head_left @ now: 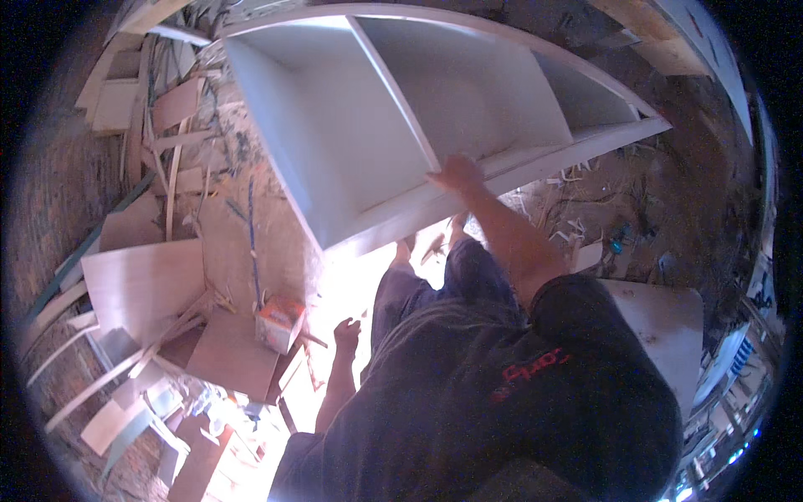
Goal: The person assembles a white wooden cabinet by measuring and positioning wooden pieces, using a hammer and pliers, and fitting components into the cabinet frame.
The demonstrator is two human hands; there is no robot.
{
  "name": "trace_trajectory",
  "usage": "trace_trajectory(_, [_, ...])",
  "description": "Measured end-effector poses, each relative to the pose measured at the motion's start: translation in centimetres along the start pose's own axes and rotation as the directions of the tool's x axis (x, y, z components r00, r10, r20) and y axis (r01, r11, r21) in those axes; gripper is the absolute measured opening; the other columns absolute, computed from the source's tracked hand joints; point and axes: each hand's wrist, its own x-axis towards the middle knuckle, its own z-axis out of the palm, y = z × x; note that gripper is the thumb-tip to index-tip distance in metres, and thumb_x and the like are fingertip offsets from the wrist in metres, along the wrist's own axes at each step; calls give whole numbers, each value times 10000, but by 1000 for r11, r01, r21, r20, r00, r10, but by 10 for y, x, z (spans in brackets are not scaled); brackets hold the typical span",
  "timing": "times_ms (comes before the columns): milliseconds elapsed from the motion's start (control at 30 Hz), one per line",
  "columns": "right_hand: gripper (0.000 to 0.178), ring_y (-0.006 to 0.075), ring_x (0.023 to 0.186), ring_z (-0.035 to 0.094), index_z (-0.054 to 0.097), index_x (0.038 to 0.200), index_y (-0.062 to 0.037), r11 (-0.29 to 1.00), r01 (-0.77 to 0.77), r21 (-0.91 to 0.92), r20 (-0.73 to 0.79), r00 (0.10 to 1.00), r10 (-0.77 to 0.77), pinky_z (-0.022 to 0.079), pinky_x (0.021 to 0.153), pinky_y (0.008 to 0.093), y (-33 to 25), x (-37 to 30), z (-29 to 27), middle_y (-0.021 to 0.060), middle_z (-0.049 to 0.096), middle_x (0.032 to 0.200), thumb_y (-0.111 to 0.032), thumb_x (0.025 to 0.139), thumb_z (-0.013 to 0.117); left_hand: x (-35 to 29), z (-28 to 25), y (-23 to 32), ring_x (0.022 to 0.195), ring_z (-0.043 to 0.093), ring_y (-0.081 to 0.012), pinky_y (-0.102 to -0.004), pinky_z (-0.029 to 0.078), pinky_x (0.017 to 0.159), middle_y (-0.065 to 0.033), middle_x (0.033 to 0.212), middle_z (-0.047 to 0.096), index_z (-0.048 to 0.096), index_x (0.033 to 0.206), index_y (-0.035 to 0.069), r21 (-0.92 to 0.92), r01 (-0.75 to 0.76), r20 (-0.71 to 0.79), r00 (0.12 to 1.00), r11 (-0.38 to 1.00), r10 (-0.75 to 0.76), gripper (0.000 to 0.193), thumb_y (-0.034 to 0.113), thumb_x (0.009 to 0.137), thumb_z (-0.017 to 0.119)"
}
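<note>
A white open-fronted cabinet (335,134) stretches across the top of the view, with upright dividers splitting it into several compartments. My right hand (460,174) reaches forward to its near edge, fingers closed over the end of a divider where it meets the long near side board. Down at my left side hangs my left hand (347,333), loosely curled, fingers slightly apart, with nothing seen in it. That hand is apart from the cabinet, beside my trouser leg (393,297).
Wooden offcuts and strips (180,167) litter the left side. An orange and white box (280,322) stands by a brown board (232,356). A pale panel (657,326) lies behind my right side. Shavings and scraps (577,238) cover the ground at right.
</note>
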Motion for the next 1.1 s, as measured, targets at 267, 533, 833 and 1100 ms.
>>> trace_trajectory(267, [446,400,1181,568,623,1258,-88,969,112,220,-602,797,44,391,1055,451,110,-43,53,190,633,1244,-395,935,615,-5,-49,14,878,670,-166,-290,509,693,-74,1067,638,528,1348,6,-399,192,59,981,896,-184,501,230,923,668])
trace_trajectory(533, [233,402,1013,610,693,1089,-51,978,-78,194,-647,739,187,465,887,505,240,-110,107,202,669,1016,-206,959,577,-16,3,50,881,625,-171,-386,488,791,-43,1050,666,689,1178,45,15,465,323,835,885,-445,423,384,929,644])
trace_trajectory(833, [222,391,946,632,694,1053,-61,945,-79,316,-474,850,230,499,831,484,192,-114,111,179,669,945,-224,911,647,-19,13,52,787,608,-116,-265,466,637,-36,965,692,688,1158,11,-161,500,487,790,851,-372,393,351,990,585])
trace_trajectory(1100, [427,382,978,645,662,1159,-84,944,315,98,-564,799,-208,507,860,470,68,-47,23,160,677,1035,-353,833,727,-4,23,64,670,647,-215,-321,510,637,-83,755,697,727,874,22,304,19,150,986,953,-68,312,322,914,650])
